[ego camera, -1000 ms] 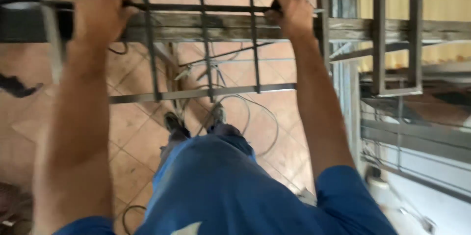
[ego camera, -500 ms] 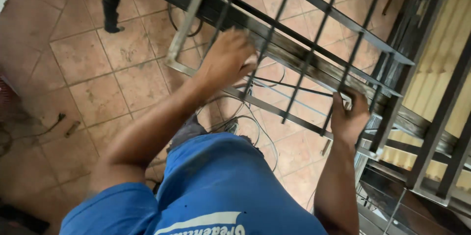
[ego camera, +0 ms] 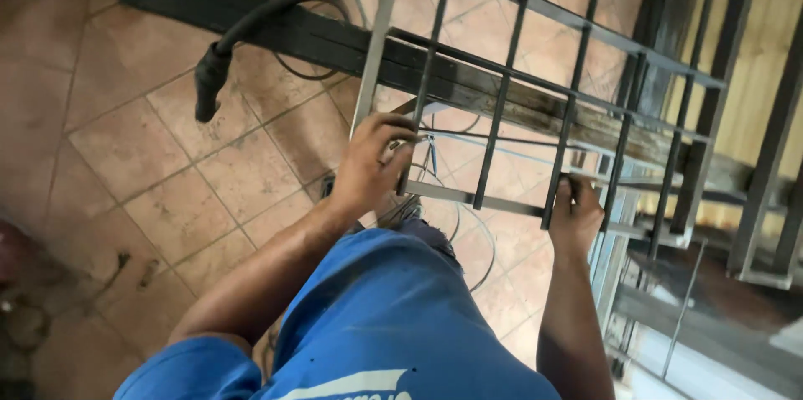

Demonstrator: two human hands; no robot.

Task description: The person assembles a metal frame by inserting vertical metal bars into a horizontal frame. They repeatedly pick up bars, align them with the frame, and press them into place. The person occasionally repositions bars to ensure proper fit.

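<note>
Tiled floor (ego camera: 125, 149) below | left hand (ego camera: 372, 166) and right hand (ego camera: 575, 214) clamp grille (ego camera: 502, 107) bars, fingers curled tight, steadying it on beam (ego camera: 335, 45)

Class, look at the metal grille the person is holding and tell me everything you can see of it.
The metal grille is a frame of pale flat strips crossed by dark upright bars, bare steel by its look. It lies tilted across a dark beam above the tiled floor. The left hand grips its corner, fingers curled round a bar; the right hand clasps the lower strip.
</note>
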